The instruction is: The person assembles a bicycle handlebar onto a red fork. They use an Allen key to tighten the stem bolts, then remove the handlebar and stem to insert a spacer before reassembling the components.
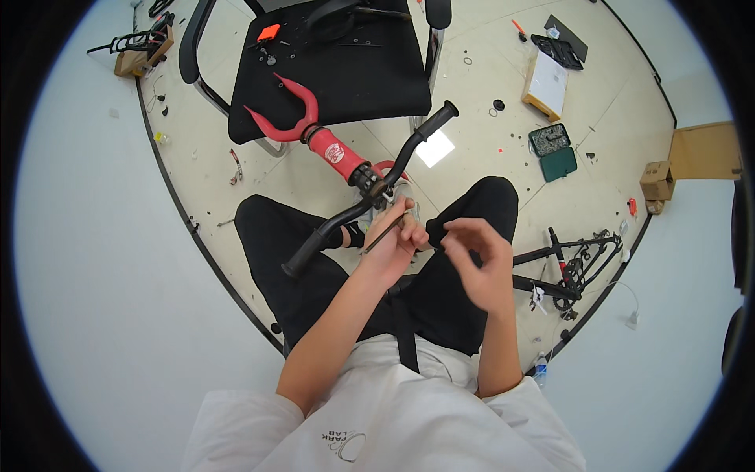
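A black handlebar (338,219) with dark grips lies slantwise in front of my knees. Its stem (366,178) joins a red frame tube (334,149) and a red fork (309,102), whose prongs point toward the chair. Just below the stem, my left hand (391,240) is closed on a thin dark rod (384,234) that looks like a hex key; its far end is hidden by the fingers. To the right, my right hand (481,259) hovers over my thigh with curved fingers apart from the thumb, and nothing shows in it.
Ahead stands a black chair (377,86) with an orange object (269,33) and small parts on its seat. On the floor at right are a green case (558,163) of small parts, a white-topped box (546,85), and a black bike frame (570,263).
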{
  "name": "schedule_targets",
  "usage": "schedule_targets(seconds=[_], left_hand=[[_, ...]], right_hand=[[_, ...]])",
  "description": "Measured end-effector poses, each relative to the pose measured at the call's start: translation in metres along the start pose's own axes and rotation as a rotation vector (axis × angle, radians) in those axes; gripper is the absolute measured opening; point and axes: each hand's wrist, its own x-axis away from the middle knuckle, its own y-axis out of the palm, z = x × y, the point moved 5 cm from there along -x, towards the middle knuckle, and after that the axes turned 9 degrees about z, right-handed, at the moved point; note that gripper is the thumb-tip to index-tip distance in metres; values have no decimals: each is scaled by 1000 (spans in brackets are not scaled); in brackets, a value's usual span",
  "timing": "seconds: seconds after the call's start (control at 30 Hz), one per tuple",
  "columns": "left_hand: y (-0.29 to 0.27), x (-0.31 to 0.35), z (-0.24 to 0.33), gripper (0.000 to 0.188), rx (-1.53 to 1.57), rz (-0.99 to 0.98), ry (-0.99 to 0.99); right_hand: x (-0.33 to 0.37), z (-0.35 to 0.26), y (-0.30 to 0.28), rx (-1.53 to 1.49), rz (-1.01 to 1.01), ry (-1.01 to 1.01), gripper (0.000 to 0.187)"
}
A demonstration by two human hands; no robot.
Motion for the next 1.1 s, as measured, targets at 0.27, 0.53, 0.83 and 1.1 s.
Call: schedule_targets(seconds=[0.27, 0.53, 0.83, 1.1], left_hand=[[19, -18, -2, 25, -150, 205, 159], [47, -56, -1, 29, -199, 90, 280], [53, -59, 1, 29, -330, 342, 275], [53, -60, 4, 29, -374, 289, 284]], right_hand=[[-19, -73, 40, 424, -175, -744, 39], [-46, -86, 26, 583, -139, -763, 36], [-90, -52, 3, 841, -123, -1025, 29], [-83, -62, 8, 854, 22, -1219, 53]])
